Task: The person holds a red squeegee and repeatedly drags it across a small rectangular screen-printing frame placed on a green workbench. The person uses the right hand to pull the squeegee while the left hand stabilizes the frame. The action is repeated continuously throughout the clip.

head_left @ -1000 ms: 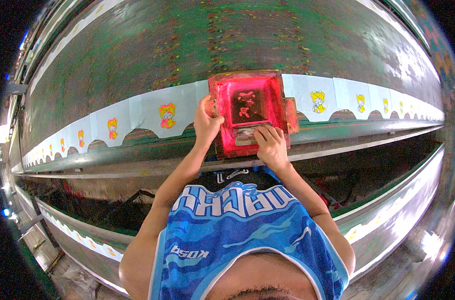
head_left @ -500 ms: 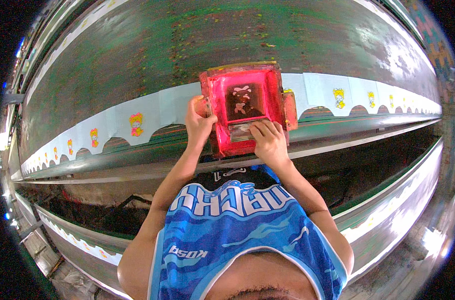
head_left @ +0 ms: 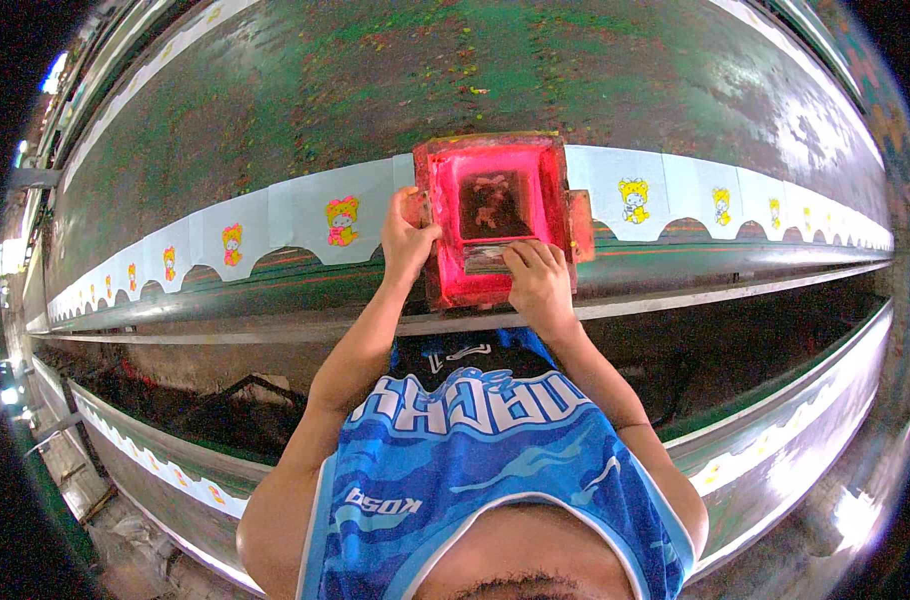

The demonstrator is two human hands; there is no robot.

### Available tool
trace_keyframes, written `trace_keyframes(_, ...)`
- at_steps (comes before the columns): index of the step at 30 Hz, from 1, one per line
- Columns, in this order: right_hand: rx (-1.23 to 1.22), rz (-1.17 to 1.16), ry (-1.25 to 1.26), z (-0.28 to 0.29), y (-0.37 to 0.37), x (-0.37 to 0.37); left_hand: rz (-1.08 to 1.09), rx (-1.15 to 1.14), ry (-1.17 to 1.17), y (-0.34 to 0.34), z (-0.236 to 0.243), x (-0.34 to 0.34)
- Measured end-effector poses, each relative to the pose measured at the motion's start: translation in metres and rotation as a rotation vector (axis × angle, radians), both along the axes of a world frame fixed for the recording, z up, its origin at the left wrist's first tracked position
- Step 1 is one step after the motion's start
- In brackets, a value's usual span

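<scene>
Over one green-stained table (head_left: 375, 90), the left hand (head_left: 409, 242) pinches one red frame (head_left: 490, 144), the right hand (head_left: 542, 287) one flat scraper (head_left: 486, 260).

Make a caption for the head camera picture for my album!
Left hand gripping a red frame, right hand holding a flat scraper inside, printed pale-blue pieces on both sides.
</scene>
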State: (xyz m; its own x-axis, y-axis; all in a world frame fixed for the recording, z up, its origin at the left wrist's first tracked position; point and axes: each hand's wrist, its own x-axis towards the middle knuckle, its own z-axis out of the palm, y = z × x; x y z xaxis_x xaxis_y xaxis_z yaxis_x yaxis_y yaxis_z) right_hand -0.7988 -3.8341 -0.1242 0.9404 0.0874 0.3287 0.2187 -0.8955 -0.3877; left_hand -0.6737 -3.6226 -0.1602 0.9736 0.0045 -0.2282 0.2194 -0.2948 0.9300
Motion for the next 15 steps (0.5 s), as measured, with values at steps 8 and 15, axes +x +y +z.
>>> trace_keyframes(8, 0.007, 0.006, 0.008, -0.0058, -0.0080, -0.0003, 0.012, 0.096, -0.057, -0.0066, 0.0017, 0.0002)
trace_keyframes(15, 0.017, 0.009, 0.010, -0.0001, -0.0085, -0.0056, 0.008, 0.202, -0.155, -0.0083, 0.0003, 0.0027)
